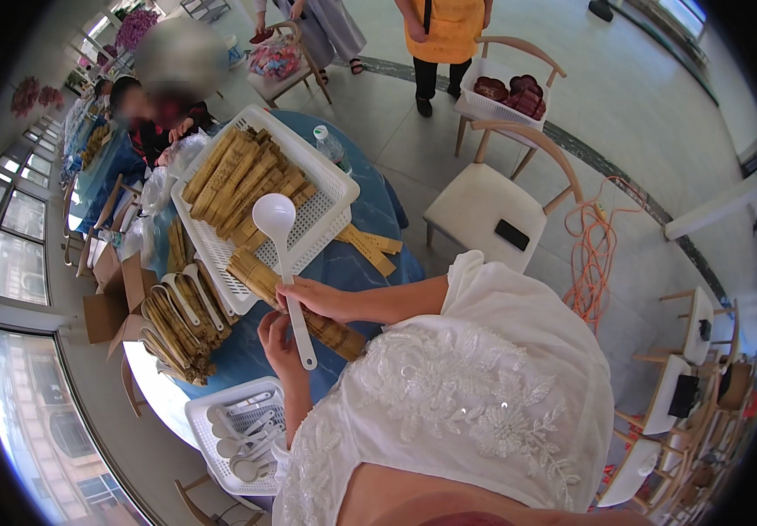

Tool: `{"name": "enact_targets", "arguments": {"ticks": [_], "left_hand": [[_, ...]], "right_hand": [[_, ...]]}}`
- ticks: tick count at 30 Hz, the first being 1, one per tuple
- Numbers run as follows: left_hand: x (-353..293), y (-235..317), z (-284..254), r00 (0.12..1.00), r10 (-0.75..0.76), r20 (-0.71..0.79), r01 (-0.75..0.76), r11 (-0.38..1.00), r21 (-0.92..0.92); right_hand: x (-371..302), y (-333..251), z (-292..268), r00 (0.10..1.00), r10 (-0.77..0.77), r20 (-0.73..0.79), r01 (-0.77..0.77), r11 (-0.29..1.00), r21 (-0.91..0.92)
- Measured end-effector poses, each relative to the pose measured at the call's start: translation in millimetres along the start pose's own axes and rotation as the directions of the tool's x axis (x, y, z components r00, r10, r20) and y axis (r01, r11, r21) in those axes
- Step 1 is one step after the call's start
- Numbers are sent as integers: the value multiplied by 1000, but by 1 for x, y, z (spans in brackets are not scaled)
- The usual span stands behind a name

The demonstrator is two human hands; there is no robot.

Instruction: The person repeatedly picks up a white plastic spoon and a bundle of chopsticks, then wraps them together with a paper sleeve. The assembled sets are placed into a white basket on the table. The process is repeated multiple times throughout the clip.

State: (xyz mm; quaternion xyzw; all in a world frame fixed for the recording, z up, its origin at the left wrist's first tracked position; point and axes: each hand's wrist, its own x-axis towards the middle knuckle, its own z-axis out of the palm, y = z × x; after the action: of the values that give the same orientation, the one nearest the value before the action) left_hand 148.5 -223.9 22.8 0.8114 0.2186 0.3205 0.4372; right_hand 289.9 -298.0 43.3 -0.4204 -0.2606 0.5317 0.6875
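Note:
A white ladle with a round bowl and a long handle is pinched in my right hand, bowl pointing away from me. My left hand is beside the lower handle, fingers loosely curled and apart; whether they touch it is unclear. Beneath my hands lies a bundle of long brownish-yellow strips. Beyond it, a white perforated basket holds more such strips. Nearer on the left, further white ladles lie on stacked strips. A lower white basket contains several white ladles.
The round table has a blue cover. A clear bottle stands behind the large basket, and a cardboard box is at the left. A chair with a phone, an orange cable and other people are beyond the table.

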Motion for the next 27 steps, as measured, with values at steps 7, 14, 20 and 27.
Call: {"name": "enact_targets", "arguments": {"ticks": [7,14,20,27], "left_hand": [[-2,7,-8,995,2,95,-16,989,147],[7,22,-6,989,49,143,-84,966,245],[18,9,-5,934,-357,17,337,865,-372],[24,17,-10,998,-63,1,63,997,36]], "right_hand": [[-1,6,-3,995,100,10,-101,994,36],[1,5,2,992,117,57,-121,989,81],[9,0,7,998,49,29,-53,985,162],[21,1,0,997,-76,-9,75,997,-12]]}}
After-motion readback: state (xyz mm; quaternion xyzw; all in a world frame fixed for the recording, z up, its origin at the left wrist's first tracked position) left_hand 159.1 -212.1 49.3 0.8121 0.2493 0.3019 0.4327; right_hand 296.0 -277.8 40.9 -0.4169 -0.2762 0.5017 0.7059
